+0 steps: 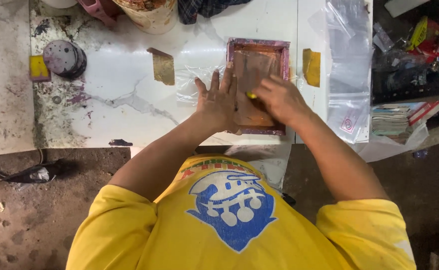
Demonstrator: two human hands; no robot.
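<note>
Person in a yellow shirt (229, 225) leans over a white marble-look table (124, 107), both hands on a small wooden printing frame (257, 85) stained purple. The left hand (218, 100) lies flat with fingers spread on the frame's left edge, looks like it's pinning it so it can't slide. The right hand (279, 100) is curled around something small and yellow (251, 95), pressed onto the mesh. A clear plastic bag (194, 82) sits under the frame. Scraps of brownish tape (163, 67) lie left of the frame, a purple-stained disc (64, 58) farther left, more clear bags (347, 75) right of it.
</note>
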